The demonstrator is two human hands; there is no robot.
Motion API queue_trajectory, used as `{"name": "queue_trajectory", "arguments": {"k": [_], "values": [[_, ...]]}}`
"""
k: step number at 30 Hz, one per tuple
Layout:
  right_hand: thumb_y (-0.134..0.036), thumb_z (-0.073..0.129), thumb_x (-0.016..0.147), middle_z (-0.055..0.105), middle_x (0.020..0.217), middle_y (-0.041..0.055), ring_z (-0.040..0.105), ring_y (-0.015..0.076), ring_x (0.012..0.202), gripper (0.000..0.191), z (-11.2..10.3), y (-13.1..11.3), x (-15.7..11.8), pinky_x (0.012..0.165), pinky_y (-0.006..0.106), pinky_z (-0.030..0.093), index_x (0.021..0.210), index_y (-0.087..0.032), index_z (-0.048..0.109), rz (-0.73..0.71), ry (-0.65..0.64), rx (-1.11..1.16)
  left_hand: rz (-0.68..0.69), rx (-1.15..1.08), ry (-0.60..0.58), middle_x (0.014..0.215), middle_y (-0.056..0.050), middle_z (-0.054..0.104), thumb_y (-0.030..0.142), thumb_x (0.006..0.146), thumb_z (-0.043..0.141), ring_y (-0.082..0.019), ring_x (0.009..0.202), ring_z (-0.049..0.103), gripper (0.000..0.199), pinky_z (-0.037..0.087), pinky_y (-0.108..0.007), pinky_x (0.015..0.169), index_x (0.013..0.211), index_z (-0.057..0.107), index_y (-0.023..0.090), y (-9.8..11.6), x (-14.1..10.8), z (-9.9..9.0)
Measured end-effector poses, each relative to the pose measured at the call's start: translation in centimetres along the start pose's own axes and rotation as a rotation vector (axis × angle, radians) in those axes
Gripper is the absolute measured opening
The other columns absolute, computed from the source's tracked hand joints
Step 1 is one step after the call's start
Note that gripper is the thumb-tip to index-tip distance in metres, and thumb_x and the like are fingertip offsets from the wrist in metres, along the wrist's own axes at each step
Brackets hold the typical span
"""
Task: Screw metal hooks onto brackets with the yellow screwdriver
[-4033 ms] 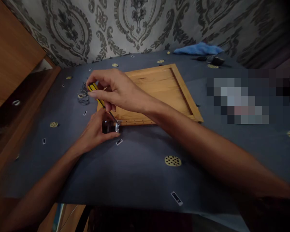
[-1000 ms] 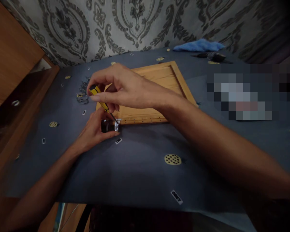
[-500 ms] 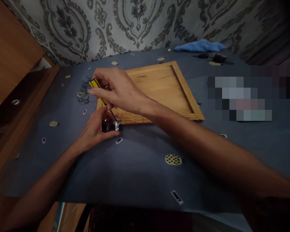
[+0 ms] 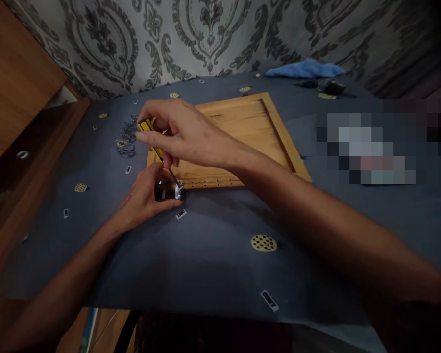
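A wooden framed panel [image 4: 238,130] lies on the blue patterned cloth, with a row of small holes along its near edge. At its near left corner sits a shiny metal hook [image 4: 178,191]. My left hand [image 4: 145,196] holds this hook between thumb and fingers. Above, my right hand [image 4: 183,132] grips a yellow and black screwdriver [image 4: 146,126], its shaft slanting down so the tip meets the top of the metal hook. Any screw under the tip is too small to make out. Several similar metal hooks [image 4: 127,142] lie left of the panel.
A blue cloth [image 4: 305,69] and a dark tool [image 4: 330,87] lie at the back right. Blurred-out items [image 4: 371,149] are on the right. Wooden furniture [image 4: 69,122] borders the left side, and a patterned curtain [image 4: 209,34] hangs behind.
My right hand and wrist have turned and shifted slightly, with the screwdriver handle tilted a little differently. My left hand, the held hook and the panel look unmoved.
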State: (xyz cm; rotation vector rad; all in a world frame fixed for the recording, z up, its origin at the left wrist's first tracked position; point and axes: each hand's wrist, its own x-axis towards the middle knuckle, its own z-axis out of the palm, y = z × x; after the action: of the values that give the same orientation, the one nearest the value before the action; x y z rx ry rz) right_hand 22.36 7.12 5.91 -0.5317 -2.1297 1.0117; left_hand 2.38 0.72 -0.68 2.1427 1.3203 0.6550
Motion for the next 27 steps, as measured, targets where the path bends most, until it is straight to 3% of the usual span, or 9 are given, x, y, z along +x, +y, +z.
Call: {"name": "queue_trajectory", "arguments": {"k": [3, 6, 11, 16, 19, 21, 24, 27], "values": [[-0.02, 0.052, 0.108, 0.054, 0.076, -0.0076, 0.063, 0.0079, 0.059, 0.014, -0.4, -0.4, -0.2, 0.062, 0.019, 0.05, 0.12, -0.014, 0.057, 0.03, -0.03, 0.059, 0.001, 0.016, -0.009, 0.102, -0.002, 0.074, 0.047, 0.079, 0.089, -0.025, 0.089, 0.071, 0.056, 0.055, -0.039, 0.081, 0.117, 0.054, 0.025, 0.4, 0.1, -0.1], [-0.019, 0.057, 0.105, 0.054, 0.077, -0.0074, 0.06, 0.0058, 0.061, 0.003, -0.3, -0.6, -0.2, 0.061, 0.017, 0.048, 0.106, -0.015, 0.057, 0.008, -0.007, 0.041, -0.03, 0.023, -0.012, 0.103, -0.003, 0.074, 0.046, 0.079, 0.09, -0.026, 0.091, 0.072, 0.055, 0.057, -0.04, 0.082, 0.117, 0.056, 0.024, 0.6, 0.0, -0.1], [-0.021, 0.07, 0.098, 0.05, 0.081, -0.0065, 0.059, 0.0065, 0.074, 0.027, 0.2, -0.3, 0.2, 0.064, 0.015, 0.045, 0.086, -0.019, 0.045, -0.009, 0.121, 0.004, -0.06, 0.031, 0.027, 0.106, -0.005, 0.073, 0.049, 0.081, 0.088, -0.029, 0.099, 0.07, 0.054, 0.055, -0.043, 0.089, 0.119, 0.059, 0.025, 0.4, -0.3, 0.2], [-0.02, 0.062, 0.104, 0.057, 0.076, -0.0083, 0.064, 0.0066, 0.063, 0.009, -0.2, 0.0, 0.2, 0.061, 0.017, 0.048, 0.107, -0.018, 0.054, 0.041, 0.013, 0.086, -0.033, 0.015, 0.027, 0.104, -0.004, 0.072, 0.05, 0.079, 0.089, -0.027, 0.092, 0.069, 0.056, 0.054, -0.039, 0.081, 0.12, 0.059, 0.026, 0.2, -0.3, 0.2], [-0.014, 0.059, 0.106, 0.058, 0.068, -0.0097, 0.064, 0.0074, 0.058, 0.008, -0.6, -0.5, 0.1, 0.057, 0.018, 0.049, 0.113, -0.017, 0.058, 0.076, -0.026, 0.115, -0.017, 0.002, 0.019, 0.107, -0.004, 0.073, 0.05, 0.079, 0.09, -0.026, 0.092, 0.07, 0.061, 0.055, -0.039, 0.081, 0.125, 0.058, 0.026, 0.2, -0.1, 0.2], [-0.01, 0.061, 0.104, 0.055, 0.062, -0.011, 0.062, 0.0078, 0.053, 0.008, -0.6, -1.1, 0.2, 0.053, 0.019, 0.049, 0.103, -0.017, 0.058, 0.12, -0.007, 0.117, -0.016, 0.006, 0.023, 0.108, -0.004, 0.073, 0.05, 0.079, 0.09, -0.025, 0.092, 0.07, 0.063, 0.055, -0.039, 0.082, 0.129, 0.057, 0.027, 0.1, -0.1, 0.2], [-0.007, 0.068, 0.1, 0.05, 0.055, -0.0134, 0.06, 0.008, 0.047, 0.024, -0.5, -1.8, 0.3, 0.046, 0.02, 0.046, 0.089, -0.021, 0.052, 0.176, 0.034, 0.117, -0.019, 0.024, 0.024, 0.108, -0.004, 0.073, 0.048, 0.079, 0.089, -0.025, 0.094, 0.07, 0.065, 0.054, -0.039, 0.084, 0.131, 0.056, 0.026, 0.2, -0.2, 0.2], [-0.008, 0.07, 0.099, 0.047, 0.053, -0.0155, 0.059, 0.007, 0.045, 0.029, -0.3, -1.8, 0.3, 0.045, 0.02, 0.043, 0.087, -0.022, 0.048, 0.182, 0.062, 0.13, -0.029, 0.022, 0.019, 0.11, -0.004, 0.073, 0.048, 0.08, 0.088, -0.026, 0.097, 0.07, 0.066, 0.053, -0.04, 0.086, 0.132, 0.055, 0.026, 0.2, -0.2, 0.2]]}}
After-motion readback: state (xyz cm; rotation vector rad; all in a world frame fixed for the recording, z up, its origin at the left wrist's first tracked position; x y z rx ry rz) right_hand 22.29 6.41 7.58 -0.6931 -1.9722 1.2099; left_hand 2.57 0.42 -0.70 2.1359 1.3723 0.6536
